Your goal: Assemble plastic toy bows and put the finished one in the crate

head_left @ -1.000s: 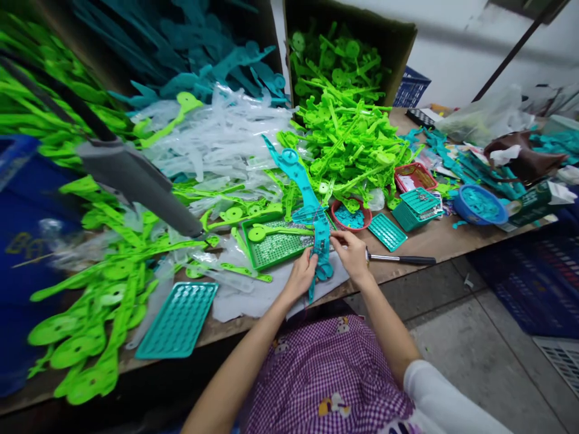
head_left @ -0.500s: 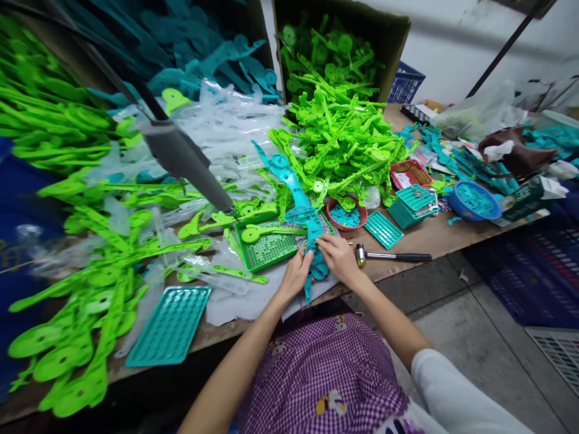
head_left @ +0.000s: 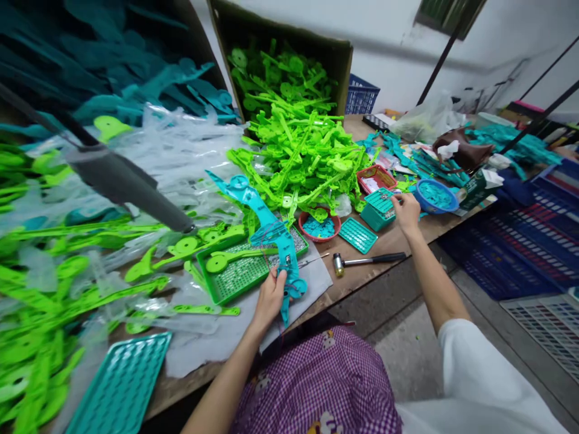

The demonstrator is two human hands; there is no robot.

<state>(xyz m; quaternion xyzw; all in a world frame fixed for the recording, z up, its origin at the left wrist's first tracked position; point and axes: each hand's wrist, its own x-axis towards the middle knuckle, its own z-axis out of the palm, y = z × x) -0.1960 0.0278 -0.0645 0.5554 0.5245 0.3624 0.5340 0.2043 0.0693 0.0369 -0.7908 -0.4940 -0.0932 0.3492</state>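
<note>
My left hand [head_left: 270, 295] is closed on the lower end of a long blue plastic part [head_left: 261, 216], which has thin wires along it. The part slants over a green perforated basket [head_left: 217, 295] that holds a lime-green plastic part [head_left: 235, 258]. Out to the right, my right hand [head_left: 406, 211] has its fingers pinched together at the edge of a stack of teal trays [head_left: 377, 218] with small pieces on top. What is between those fingertips is too small to make out. A slim metal tool [head_left: 314, 260] lies right of the blue part.
A hammer [head_left: 368, 260] lies near the table edge. Beside the trays stand a red bowl [head_left: 320, 237] of blue pieces and a blue bowl [head_left: 435, 205]. Lime-green parts [head_left: 307, 150] are heaped behind. A grey electric screwdriver [head_left: 131, 187] hangs at left.
My right hand has left the blue part and moved right to the teal tray stack. My left hand still holds the part. The view has shifted to the right.
</note>
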